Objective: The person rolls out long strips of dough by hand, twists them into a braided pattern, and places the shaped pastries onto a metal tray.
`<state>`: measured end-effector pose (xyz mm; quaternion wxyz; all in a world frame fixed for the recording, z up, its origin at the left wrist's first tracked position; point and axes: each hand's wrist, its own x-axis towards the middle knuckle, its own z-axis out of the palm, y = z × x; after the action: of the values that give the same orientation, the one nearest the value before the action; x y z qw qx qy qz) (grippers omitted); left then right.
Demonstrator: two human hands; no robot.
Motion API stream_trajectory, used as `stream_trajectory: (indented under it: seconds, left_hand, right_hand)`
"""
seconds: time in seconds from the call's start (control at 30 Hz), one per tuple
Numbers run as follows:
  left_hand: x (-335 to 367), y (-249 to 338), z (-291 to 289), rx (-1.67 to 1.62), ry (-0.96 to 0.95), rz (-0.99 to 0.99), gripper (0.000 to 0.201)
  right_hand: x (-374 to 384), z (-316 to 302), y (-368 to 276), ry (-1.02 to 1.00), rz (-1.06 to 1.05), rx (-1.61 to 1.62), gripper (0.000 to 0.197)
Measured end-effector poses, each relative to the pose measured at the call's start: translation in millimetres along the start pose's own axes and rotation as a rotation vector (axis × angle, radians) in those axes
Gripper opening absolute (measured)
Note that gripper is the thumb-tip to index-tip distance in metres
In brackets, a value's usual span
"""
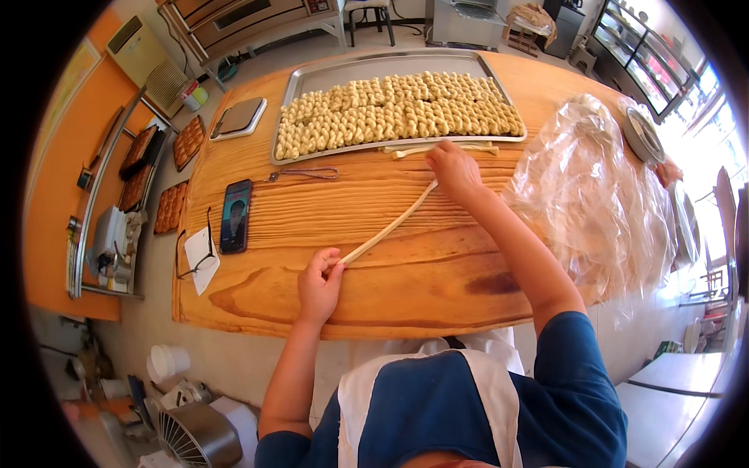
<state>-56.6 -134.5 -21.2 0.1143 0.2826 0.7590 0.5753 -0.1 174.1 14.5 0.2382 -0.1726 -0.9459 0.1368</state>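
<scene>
Showing a dough strip (388,232) slanted across a wooden table (390,300) — pinched at the near end by fingers of the left hand (319,285), at the far end by curled fingers of the right hand (456,173), near a tray (343,69) of dough twists (402,111).

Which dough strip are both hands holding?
The slanting strip between left hand and right hand; the other strips lie along the near edge of the baking tray.

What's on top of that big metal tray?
Rows of pale twisted dough pieces cover most of the metal tray, with bare metal showing along its far side. The surface beneath the twists is covered, so I can't see it.
</scene>
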Motion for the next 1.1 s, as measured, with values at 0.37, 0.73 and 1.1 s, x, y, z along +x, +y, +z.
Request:
stream_trajectory:
  seconds: [0.37, 0.73, 1.1]
  left_hand:
    - [-0.9, 5.9, -1.0, 0.129, 0.019, 0.057, 0.023]
    - [-3.2, 10.8, 0.1, 0.172, -0.071, 0.094, 0.025]
    - [3.0, 7.3, -1.0, 0.072, 0.016, 0.082, 0.023]
  right_hand:
    - [35.3, 52.1, -46.1, 0.143, -0.279, 0.147, 0.032]
    - [-207.9, -90.4, -46.0, -0.258, -0.143, -0.123, 0.045]
    - [-104.9, -57.5, -6.2, 0.113, -0.327, -0.036, 0.012]
